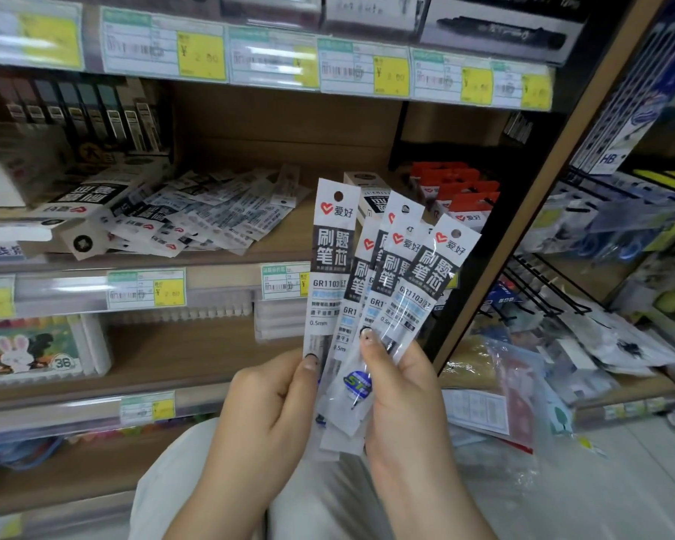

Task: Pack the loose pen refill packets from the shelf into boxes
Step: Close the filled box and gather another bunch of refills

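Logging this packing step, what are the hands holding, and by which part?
Pen refill packets, fanned, pinched at their lower halves: left hand on the leftmost packet, right hand on the others.

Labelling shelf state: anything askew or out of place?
Yes: loose refill packets lie heaped at mixed angles on the middle shelf, not boxed. The held packets, gripped by left hand and right hand, fan out unevenly.

The wooden shelf (287, 237) carries a heap of loose refill packets (195, 216) beside boxes (86, 200).
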